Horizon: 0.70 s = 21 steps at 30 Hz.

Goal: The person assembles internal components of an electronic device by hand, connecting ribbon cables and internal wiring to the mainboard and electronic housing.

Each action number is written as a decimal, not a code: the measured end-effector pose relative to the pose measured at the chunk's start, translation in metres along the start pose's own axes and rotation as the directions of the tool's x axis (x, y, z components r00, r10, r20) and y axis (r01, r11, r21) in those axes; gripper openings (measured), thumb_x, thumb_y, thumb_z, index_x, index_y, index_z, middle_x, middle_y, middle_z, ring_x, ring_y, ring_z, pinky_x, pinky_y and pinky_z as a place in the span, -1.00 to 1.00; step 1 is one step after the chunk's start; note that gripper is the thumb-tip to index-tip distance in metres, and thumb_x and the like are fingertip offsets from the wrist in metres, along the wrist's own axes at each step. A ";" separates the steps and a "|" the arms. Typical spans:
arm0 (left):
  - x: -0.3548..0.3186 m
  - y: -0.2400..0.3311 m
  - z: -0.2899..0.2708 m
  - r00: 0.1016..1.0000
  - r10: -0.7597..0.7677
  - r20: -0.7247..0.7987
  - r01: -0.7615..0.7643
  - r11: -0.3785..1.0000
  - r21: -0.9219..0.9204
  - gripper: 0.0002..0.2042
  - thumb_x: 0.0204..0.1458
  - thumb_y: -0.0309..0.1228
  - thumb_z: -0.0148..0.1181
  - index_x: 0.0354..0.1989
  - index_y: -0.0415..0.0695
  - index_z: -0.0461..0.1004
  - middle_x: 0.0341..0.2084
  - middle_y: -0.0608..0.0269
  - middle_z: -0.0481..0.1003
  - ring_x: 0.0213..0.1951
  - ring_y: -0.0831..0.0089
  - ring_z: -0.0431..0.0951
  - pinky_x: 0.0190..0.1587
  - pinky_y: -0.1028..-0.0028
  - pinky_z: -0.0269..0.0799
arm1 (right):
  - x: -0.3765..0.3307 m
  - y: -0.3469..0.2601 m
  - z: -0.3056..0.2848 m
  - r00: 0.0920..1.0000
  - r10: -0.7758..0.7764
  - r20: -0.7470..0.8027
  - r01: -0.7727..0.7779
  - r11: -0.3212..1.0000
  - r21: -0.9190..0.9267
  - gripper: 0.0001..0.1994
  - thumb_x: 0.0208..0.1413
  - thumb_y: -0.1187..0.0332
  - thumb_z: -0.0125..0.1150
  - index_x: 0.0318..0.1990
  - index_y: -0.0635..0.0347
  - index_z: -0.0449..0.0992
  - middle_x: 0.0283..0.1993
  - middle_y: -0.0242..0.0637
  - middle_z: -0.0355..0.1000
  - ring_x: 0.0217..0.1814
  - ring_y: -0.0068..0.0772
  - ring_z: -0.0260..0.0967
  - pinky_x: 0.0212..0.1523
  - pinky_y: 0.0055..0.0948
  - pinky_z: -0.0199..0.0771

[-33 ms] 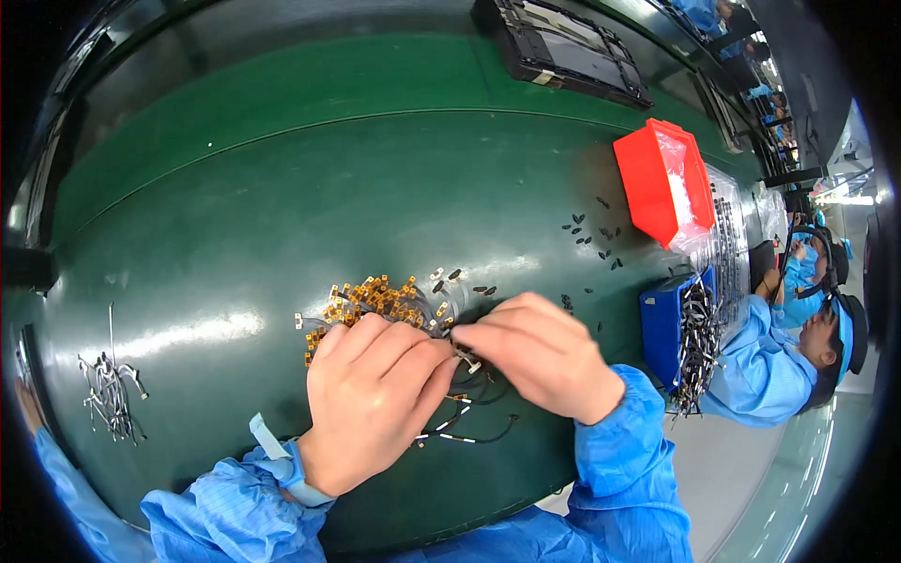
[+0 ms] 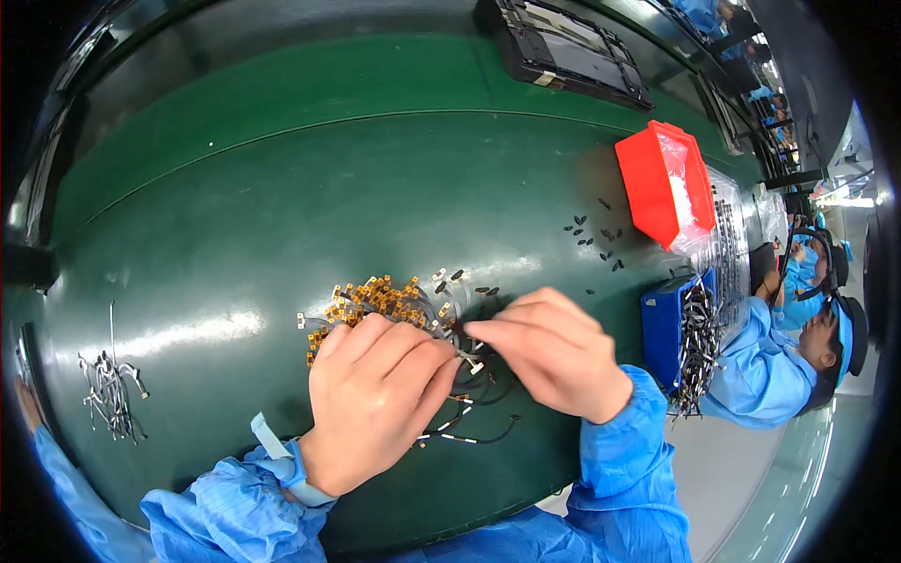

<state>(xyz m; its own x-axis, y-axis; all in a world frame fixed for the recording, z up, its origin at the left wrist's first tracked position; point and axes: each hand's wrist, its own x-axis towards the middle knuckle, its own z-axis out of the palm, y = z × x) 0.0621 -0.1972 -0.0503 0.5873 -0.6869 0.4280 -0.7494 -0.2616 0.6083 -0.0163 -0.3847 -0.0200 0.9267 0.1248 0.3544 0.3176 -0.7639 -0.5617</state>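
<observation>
My left hand [image 2: 375, 394] and right hand [image 2: 554, 352] pinch closed on one thin black cable [image 2: 466, 361] above the green counter [image 2: 282, 216]; it seems light, floppy, best held near its small connector end.

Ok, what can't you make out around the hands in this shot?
Head view only:
- What the left hand and right hand pinch between them: fingertips cover it.
- The gold parts pile: pieces too small to tell, near edge under the left hand.
- The thin black cables: upper ends hidden beneath both hands.
</observation>
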 end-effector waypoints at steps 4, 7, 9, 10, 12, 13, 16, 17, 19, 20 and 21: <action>0.001 0.003 -0.002 0.999 -0.036 0.023 0.036 0.999 -0.019 -0.85 -0.23 -0.49 0.39 -0.46 -0.07 0.55 -0.51 0.37 0.48 -0.43 0.36 0.43 -0.40 0.39 0.23 | -0.008 0.002 -0.013 0.988 -0.062 0.139 0.069 0.997 -0.044 -0.74 -0.17 0.41 0.40 -0.23 0.14 0.60 -0.26 -0.38 0.45 -0.19 -0.32 0.38 -0.24 -0.37 0.39; 0.000 0.002 -0.002 1.000 -0.028 0.012 0.029 0.999 -0.020 -0.85 -0.23 -0.49 0.39 -0.45 -0.07 0.55 -0.50 0.37 0.49 -0.43 0.37 0.44 -0.40 0.39 0.23 | -0.003 -0.004 -0.004 0.983 -0.024 0.183 0.041 0.995 -0.092 -0.74 -0.26 0.38 0.49 -0.32 0.08 0.63 -0.30 -0.44 0.48 -0.24 -0.35 0.36 -0.28 -0.41 0.37; -0.001 0.000 0.001 1.000 -0.015 -0.008 0.015 1.000 0.005 -0.87 -0.21 -0.42 0.35 -0.45 -0.06 0.53 -0.49 0.41 0.45 -0.41 0.41 0.41 -0.41 0.40 0.20 | -0.004 -0.003 0.002 0.987 -0.028 0.158 0.050 0.989 -0.137 -0.77 -0.25 0.34 0.47 -0.35 0.03 0.61 -0.28 -0.49 0.47 -0.24 -0.39 0.36 -0.33 -0.43 0.33; -0.001 0.000 0.001 1.000 -0.015 -0.010 0.015 1.000 0.006 -0.87 -0.21 -0.42 0.35 -0.45 -0.06 0.53 -0.49 0.41 0.45 -0.41 0.41 0.41 -0.41 0.40 0.20 | -0.006 -0.002 0.002 0.987 -0.030 0.158 0.052 0.989 -0.137 -0.77 -0.25 0.34 0.47 -0.35 0.03 0.61 -0.28 -0.49 0.47 -0.24 -0.39 0.36 -0.33 -0.43 0.33; -0.001 0.001 0.001 1.000 -0.009 -0.001 0.009 1.000 0.001 -0.87 -0.22 -0.42 0.35 -0.46 -0.06 0.53 -0.50 0.41 0.45 -0.41 0.42 0.41 -0.41 0.40 0.19 | -0.009 -0.001 0.001 0.980 -0.120 0.157 0.156 0.958 -0.240 -0.78 -0.25 0.37 0.41 -0.34 0.03 0.61 -0.27 -0.49 0.47 -0.23 -0.41 0.37 -0.32 -0.45 0.33; -0.001 0.000 0.001 1.000 -0.009 -0.001 0.009 1.000 0.002 -0.87 -0.22 -0.42 0.35 -0.46 -0.06 0.53 -0.50 0.41 0.45 -0.41 0.42 0.41 -0.41 0.40 0.19 | -0.009 -0.001 0.001 0.978 -0.149 0.146 0.182 0.952 -0.247 -0.77 -0.25 0.39 0.35 -0.31 0.07 0.60 -0.26 -0.46 0.48 -0.23 -0.43 0.39 -0.34 -0.46 0.34; -0.001 0.000 0.001 1.000 -0.005 0.004 0.005 1.000 -0.004 -0.87 -0.22 -0.42 0.35 -0.46 -0.06 0.53 -0.50 0.42 0.44 -0.42 0.42 0.41 -0.42 0.41 0.19 | -0.002 -0.006 0.004 0.982 -0.156 0.105 0.178 0.949 -0.259 -0.76 -0.22 0.42 0.31 -0.29 0.14 0.59 -0.26 -0.41 0.48 -0.26 -0.41 0.41 -0.36 -0.46 0.35; -0.001 0.000 0.001 1.000 -0.002 0.003 0.002 1.000 -0.004 -0.87 -0.22 -0.42 0.35 -0.46 -0.06 0.53 -0.50 0.41 0.44 -0.42 0.42 0.41 -0.43 0.41 0.19 | -0.001 -0.004 0.006 0.982 -0.155 0.106 0.178 0.949 -0.259 -0.76 -0.22 0.42 0.31 -0.29 0.14 0.59 -0.26 -0.41 0.48 -0.26 -0.41 0.41 -0.36 -0.46 0.35; -0.002 0.000 0.001 1.000 0.000 -0.001 0.000 1.000 -0.002 -0.87 -0.22 -0.42 0.35 -0.46 -0.06 0.53 -0.50 0.41 0.44 -0.42 0.42 0.40 -0.43 0.41 0.19 | 0.000 -0.001 0.009 0.983 -0.170 0.076 0.182 0.965 -0.191 -0.75 -0.22 0.44 0.28 -0.28 0.21 0.58 -0.29 -0.36 0.48 -0.28 -0.39 0.42 -0.36 -0.47 0.37; -0.003 -0.001 0.001 1.000 0.008 -0.010 -0.008 1.000 -0.002 -0.86 -0.23 -0.42 0.35 -0.46 -0.05 0.53 -0.50 0.42 0.43 -0.43 0.43 0.40 -0.43 0.41 0.20 | 0.001 -0.003 0.008 0.982 -0.171 0.077 0.183 0.964 -0.191 -0.75 -0.22 0.44 0.28 -0.28 0.21 0.58 -0.29 -0.36 0.48 -0.28 -0.39 0.42 -0.36 -0.47 0.37; -0.003 -0.001 0.002 1.000 0.014 -0.020 -0.014 1.000 -0.001 -0.86 -0.23 -0.42 0.35 -0.46 -0.05 0.53 -0.50 0.42 0.43 -0.43 0.43 0.40 -0.44 0.42 0.20 | 0.002 -0.007 0.006 0.982 -0.167 0.089 0.182 0.962 -0.202 -0.75 -0.23 0.44 0.28 -0.28 0.23 0.58 -0.31 -0.35 0.48 -0.29 -0.38 0.42 -0.35 -0.47 0.38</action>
<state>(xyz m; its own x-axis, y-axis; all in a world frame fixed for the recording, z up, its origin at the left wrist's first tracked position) 0.0603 -0.1958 -0.0534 0.5825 -0.6767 0.4503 -0.7576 -0.2513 0.6024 -0.0160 -0.3752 -0.0197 0.8749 0.3065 0.3750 0.4337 -0.8404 -0.3251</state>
